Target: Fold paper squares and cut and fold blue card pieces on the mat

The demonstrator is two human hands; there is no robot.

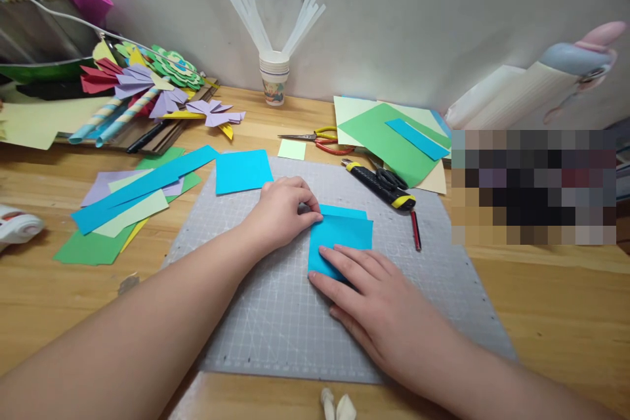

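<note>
A folded blue paper (344, 231) lies on the grey cutting mat (275, 302), with a narrow strip of its far layer showing past the upper edge. My left hand (288, 213) pinches the paper's upper left corner between thumb and curled fingers. Spread over the lower part of the same paper, my right hand (367, 295) presses it down with its fingers apart. Another blue sheet (243, 172) lies flat at the mat's upper left, just beyond my left hand.
A utility knife (377, 184), black-handled scissors (391, 177) and a red pen (416, 230) lie at the mat's upper right. Paper strips (142, 190) are piled left. Behind stand paper cups (274, 79) with pale sticks, beside red-and-yellow-handled tools (325, 138) and green sheets (388, 138).
</note>
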